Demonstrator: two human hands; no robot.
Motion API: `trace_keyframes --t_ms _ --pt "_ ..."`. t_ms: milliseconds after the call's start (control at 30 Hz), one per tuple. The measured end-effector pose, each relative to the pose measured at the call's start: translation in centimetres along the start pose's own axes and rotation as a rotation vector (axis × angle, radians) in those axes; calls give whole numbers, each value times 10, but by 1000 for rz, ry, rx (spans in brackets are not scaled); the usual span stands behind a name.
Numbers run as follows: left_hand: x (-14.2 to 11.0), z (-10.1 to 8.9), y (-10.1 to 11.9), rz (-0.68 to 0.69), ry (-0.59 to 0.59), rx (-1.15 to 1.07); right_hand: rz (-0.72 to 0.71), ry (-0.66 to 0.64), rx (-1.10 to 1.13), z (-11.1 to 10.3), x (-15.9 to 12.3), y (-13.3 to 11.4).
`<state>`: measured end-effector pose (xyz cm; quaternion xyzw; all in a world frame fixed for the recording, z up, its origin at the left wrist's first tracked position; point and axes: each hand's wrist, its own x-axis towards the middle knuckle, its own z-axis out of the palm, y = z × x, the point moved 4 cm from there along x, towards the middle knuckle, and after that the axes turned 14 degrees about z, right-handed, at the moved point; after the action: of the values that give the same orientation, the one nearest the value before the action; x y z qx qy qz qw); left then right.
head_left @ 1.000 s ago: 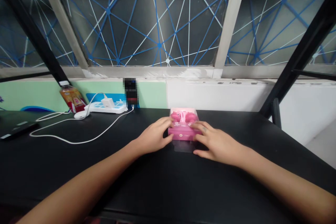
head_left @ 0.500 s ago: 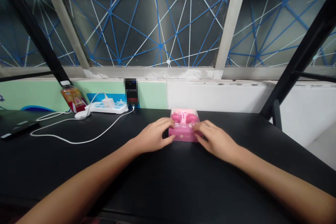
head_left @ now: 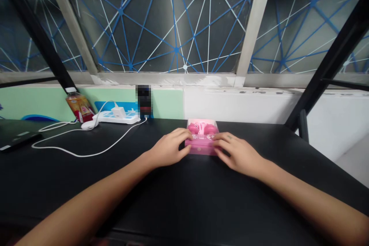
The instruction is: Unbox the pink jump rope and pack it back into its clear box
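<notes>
A pink box (head_left: pixel 201 141) with a clear-looking upper part lies on the black desk in front of me. Inside it show dark pink rounded pieces and a paler pink strand, whose kind I cannot make out. My left hand (head_left: pixel 170 147) holds the box's left side, thumb at the near corner and fingers on the top edge. At the right side, my right hand (head_left: pixel 238 151) grips it likewise, fingers curled over the top and thumb low by the near corner. Parts of both box sides are hidden behind the fingers.
To the left are a white power strip (head_left: pixel 127 118) with a plugged-in charger (head_left: pixel 118 112), a white cable (head_left: pixel 83 156), a drink bottle (head_left: pixel 80 105) and a flat black object (head_left: pixel 20 141). A blurred-out dark device (head_left: pixel 144 102) leans on the wall. Black frame posts (head_left: pixel 323 59) stand either side.
Almost nothing differs. Both hands stay at the sides of the pink box, with only a slight shift of the fingers and of the whole view.
</notes>
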<state>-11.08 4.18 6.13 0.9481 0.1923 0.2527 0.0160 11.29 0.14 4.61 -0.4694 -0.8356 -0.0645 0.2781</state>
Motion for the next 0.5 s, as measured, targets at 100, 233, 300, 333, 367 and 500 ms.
trace_keyframes --t_ms 100,233,300,333,367,500 --pt "0 1 0 -9 -7 13 13 -16 18 -2 1 0" --pt "0 1 0 -16 -13 21 43 -31 43 -4 2 -1" --pt "0 1 1 -23 -9 22 50 -31 57 -5 1 -1" --pt "0 1 1 -24 -8 22 52 -34 64 -5 1 -1" --pt "1 1 2 -23 -8 21 55 -37 70 -5 1 0" --pt "2 1 4 -19 0 21 73 -38 106 -6 1 1"
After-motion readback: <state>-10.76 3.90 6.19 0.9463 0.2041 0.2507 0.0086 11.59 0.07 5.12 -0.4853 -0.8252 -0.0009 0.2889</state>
